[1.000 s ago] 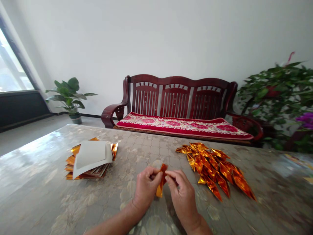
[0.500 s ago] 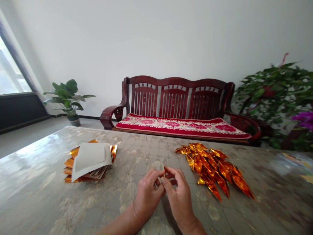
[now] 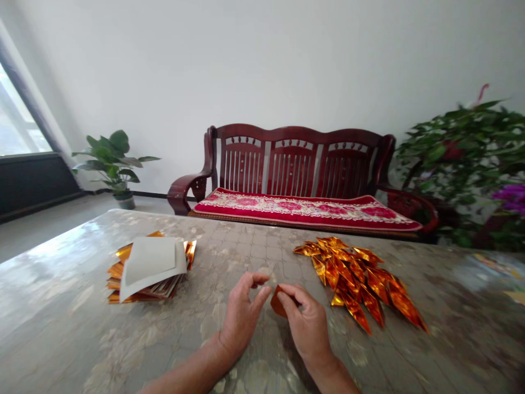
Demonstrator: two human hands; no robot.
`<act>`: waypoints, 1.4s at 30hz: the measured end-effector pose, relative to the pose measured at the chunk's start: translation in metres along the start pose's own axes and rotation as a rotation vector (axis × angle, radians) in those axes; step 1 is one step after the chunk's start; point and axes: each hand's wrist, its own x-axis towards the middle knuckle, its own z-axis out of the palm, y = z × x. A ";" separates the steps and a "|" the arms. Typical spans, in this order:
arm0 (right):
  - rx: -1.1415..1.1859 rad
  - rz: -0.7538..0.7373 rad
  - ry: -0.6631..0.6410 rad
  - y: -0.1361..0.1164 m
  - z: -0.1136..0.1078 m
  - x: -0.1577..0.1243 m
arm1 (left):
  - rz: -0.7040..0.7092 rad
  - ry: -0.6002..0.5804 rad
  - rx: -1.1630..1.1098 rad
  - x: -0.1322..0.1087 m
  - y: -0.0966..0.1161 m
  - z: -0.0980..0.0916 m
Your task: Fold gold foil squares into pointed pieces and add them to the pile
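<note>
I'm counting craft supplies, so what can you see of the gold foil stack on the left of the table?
The stack of foil sheets is a loose, slightly fanned pile, shiny orange-gold with uneven edges. It lies flat on the mottled table top, left of the hands. A white paper sheet rests on top, covering most of it.

And there goes the left hand, off the piece and pulled back, fingers spread! The right hand now has the folded foil all alone, a shorter, squatter shape than the long strip before!
</note>
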 end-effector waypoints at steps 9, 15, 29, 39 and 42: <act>-0.009 0.068 0.005 -0.002 -0.001 0.000 | -0.148 -0.066 -0.164 -0.005 0.005 0.007; 0.062 0.158 0.021 -0.001 0.001 0.002 | -0.109 -0.063 -0.126 -0.006 0.010 0.002; 0.172 0.220 -0.086 0.003 0.002 0.003 | -0.341 -0.165 -0.637 0.006 0.001 0.006; -0.066 -0.108 -0.073 0.011 0.000 -0.001 | -0.204 -0.166 -0.200 0.001 0.004 0.001; -0.127 -0.256 -0.053 0.011 -0.001 -0.003 | -0.012 -0.109 -0.059 -0.003 0.007 -0.003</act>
